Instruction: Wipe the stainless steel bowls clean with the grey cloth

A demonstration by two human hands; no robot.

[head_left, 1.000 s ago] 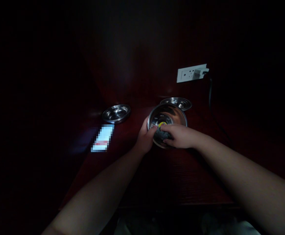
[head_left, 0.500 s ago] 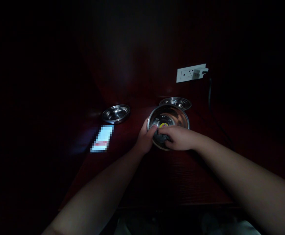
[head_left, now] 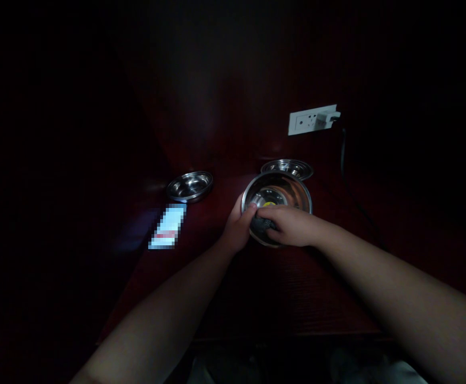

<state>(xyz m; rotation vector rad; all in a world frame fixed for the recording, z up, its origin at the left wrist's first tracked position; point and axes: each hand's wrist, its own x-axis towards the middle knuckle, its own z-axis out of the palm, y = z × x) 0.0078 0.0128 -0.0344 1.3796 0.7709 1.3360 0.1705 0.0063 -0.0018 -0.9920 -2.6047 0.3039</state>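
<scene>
A shiny steel bowl with a yellow sticker on its inner bottom is tilted towards me above the table. My left hand grips its left rim, thumb on the inside and the other fingers hidden behind the wall. Inside the bowl, my right hand is closed on a dark grey, mesh-like steel wool scrubber, pressed near the lower inner wall. Most of the scrubber is hidden by the fingers.
A steel dish stands at the left, with a lit phone in front of it. Behind the bowl sits another steel dish. A wall socket holds a plug, and a dark cable hangs at the right. The surroundings are dim.
The bowl has tilted or shifted very slightly to the right. My right hand has moved a little to the left inside it, covering more of the yellow sticker.
</scene>
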